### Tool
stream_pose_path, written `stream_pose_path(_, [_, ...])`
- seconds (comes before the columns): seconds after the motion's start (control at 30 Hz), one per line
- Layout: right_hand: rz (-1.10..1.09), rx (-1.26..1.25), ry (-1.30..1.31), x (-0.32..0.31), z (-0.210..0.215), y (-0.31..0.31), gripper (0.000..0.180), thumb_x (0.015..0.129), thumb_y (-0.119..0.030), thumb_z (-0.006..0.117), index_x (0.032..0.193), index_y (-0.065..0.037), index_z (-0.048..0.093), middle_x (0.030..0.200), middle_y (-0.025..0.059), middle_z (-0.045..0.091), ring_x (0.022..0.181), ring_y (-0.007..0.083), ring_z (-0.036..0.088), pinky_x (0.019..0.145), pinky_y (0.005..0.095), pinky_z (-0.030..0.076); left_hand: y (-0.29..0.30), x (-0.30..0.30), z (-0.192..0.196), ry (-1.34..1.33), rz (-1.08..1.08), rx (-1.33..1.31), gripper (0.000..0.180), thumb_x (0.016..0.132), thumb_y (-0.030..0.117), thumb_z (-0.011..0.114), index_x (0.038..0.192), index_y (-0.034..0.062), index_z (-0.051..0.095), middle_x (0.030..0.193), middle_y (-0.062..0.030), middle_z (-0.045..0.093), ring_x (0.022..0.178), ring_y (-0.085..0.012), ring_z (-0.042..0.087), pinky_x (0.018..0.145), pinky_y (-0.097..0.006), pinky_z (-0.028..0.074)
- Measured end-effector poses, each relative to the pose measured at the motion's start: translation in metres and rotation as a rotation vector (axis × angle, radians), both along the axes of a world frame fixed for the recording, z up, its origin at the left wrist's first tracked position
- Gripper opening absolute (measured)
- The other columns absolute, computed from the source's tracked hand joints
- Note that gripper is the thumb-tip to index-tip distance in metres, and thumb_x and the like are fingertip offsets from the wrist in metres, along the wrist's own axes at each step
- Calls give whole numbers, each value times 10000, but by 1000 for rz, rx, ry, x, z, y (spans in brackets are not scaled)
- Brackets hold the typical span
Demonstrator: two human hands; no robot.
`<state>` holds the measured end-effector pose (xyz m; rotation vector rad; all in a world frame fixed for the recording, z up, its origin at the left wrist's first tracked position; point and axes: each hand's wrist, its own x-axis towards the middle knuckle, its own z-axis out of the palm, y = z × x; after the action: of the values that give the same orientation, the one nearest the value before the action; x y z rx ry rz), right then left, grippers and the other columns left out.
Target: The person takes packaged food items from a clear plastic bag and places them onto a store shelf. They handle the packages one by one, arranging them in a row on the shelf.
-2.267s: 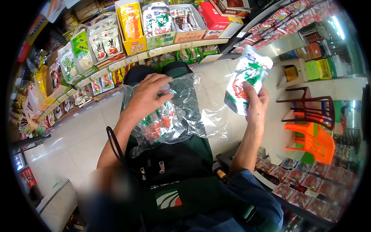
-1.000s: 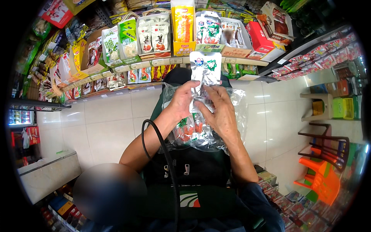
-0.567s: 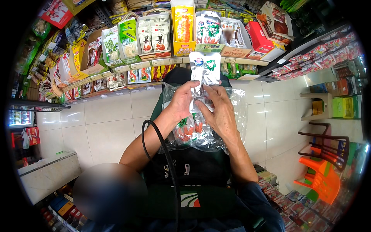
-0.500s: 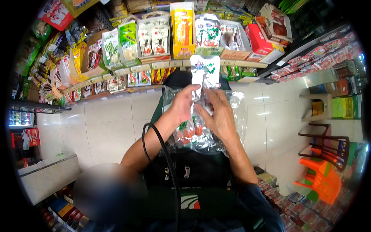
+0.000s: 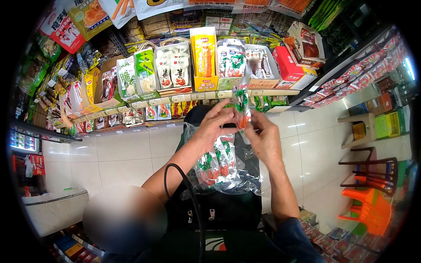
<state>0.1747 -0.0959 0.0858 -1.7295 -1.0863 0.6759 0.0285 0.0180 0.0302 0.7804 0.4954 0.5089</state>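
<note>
A silver snack pouch with green lettering and a red picture is held upright and turned partly edge-on, in front of the shelf. My right hand pinches its lower right side between thumb and fingers. At the pouch's left edge, my left hand has its thumb and fingers curved against it. Below both hands, a clear plastic bag rests on my lap, holding several similar silver pouches. A black cable loops over my left forearm.
Ahead, a curved shelf edge carries boxes of snack packs, including a yellow box and a box of similar silver pouches. More packs hang at the right. An orange plastic chair and a dark chair stand on the tiled floor.
The pouch has turned from facing me to nearly edge-on and moved slightly right and down. My right hand has shifted right, uncovering more of the bag and pouches on my lap.
</note>
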Motion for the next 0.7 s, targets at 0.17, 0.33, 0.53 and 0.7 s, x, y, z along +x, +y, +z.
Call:
stream_pose_path(0.17, [141, 67, 201, 56, -13, 32, 342, 959, -5, 618, 1285, 96, 644, 973, 37, 717, 792, 45, 588, 686, 222, 475, 41, 17, 11, 199, 75, 265, 353, 993, 146, 674, 1327, 32, 663, 1111, -45, 727, 947, -128, 683, 823, -288, 547])
stream_pose_path(0.33, [113, 184, 132, 90, -23, 97, 281, 988, -47, 612, 1223, 97, 666, 889, 25, 716, 757, 40, 582, 663, 223, 474, 116, 41, 11, 314, 216, 657, 174, 935, 118, 757, 1063, 2, 743, 920, -9, 720, 839, -73, 627, 739, -238, 486])
stream_pose_path(0.53, [26, 302, -84, 111, -48, 175, 295, 973, -119, 657, 1194, 77, 656, 900, 138, 750, 768, 167, 678, 706, 322, 532, 187, 73, 31, 332, 307, 843, 242, 916, 116, 784, 1082, -48, 721, 899, -9, 676, 843, -87, 620, 768, -245, 504])
stream_pose_path(0.7, [-50, 324, -204, 111, -62, 208, 232, 948, -71, 686, 1135, 59, 643, 913, 129, 759, 805, 167, 702, 728, 318, 536, 211, 86, 36, 443, 327, 1022, 314, 907, 120, 779, 1135, -84, 709, 931, -43, 699, 851, -102, 638, 770, -258, 523])
